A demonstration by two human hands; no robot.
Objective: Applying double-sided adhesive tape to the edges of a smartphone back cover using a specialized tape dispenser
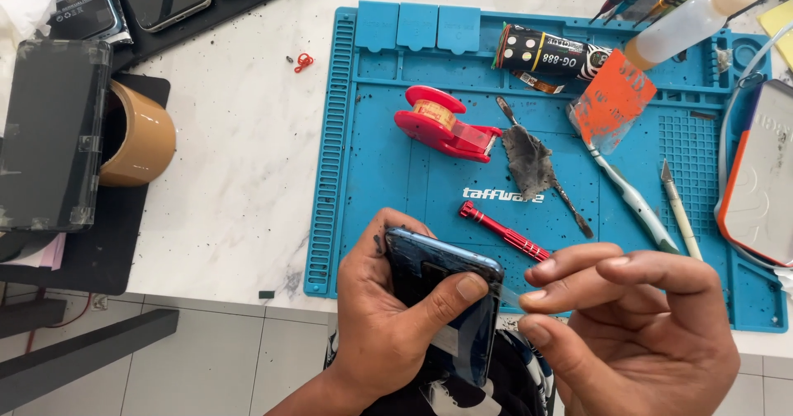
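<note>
My left hand [384, 317] grips a dark blue phone [438, 280], tilted on edge over the near edge of the blue work mat [372, 176]; the thumb presses across its face. My right hand [636, 329] is just to the right, its thumb and fingertips pinching a thin clear film strip [510, 299] that runs from the phone's right edge. A red screwdriver [504, 232] lies on the mat just beyond the phone.
On the mat: a red tape dispenser [446, 124], a dirty grey rag [529, 161] with a spudger, an orange scraper [613, 102], a craft knife [679, 209], a black tube [549, 52], a squeeze bottle [690, 23]. Brown tape roll [140, 133] and dark case [49, 135] at left.
</note>
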